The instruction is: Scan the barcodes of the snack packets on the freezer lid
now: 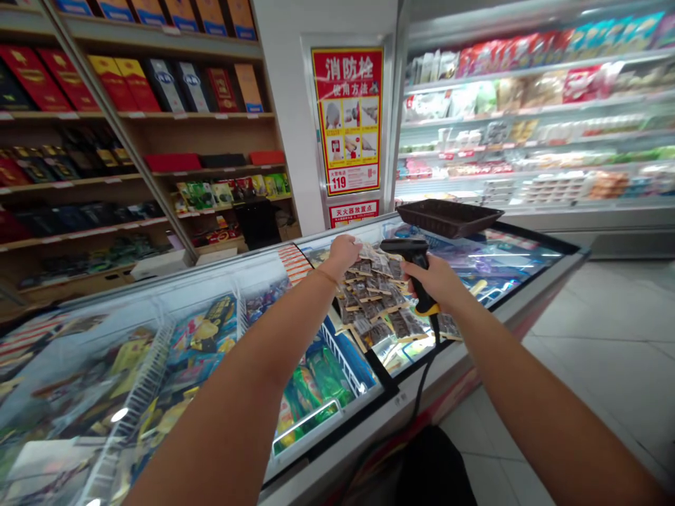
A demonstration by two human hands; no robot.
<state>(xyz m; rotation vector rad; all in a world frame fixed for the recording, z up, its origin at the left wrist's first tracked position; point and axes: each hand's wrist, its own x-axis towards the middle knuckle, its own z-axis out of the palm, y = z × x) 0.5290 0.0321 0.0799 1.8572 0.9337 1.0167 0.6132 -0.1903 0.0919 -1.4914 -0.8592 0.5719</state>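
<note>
My right hand [440, 282] is wrapped around the grip of a black and yellow handheld barcode scanner [419, 270], its head facing left above a pile of packets. A cable [425, 376] runs down from the scanner's grip. The pile of small clear packets [377, 292] with dark contents and tan edges lies on the glass top of a chest freezer [337, 439]. At the back left of this pile is my left hand [345, 254], its fingers curled in against the packets; whatever they hold is hidden.
An empty-looking dark brown tray [448, 218] rests on the freezer's far right. Below the glass are wire baskets [342, 355] with colourful packs. Shelves of boxes [131, 84] stand at the left, a red fire-hydrant sign [348, 119] behind, and a lit refrigerated display [538, 119] at the right.
</note>
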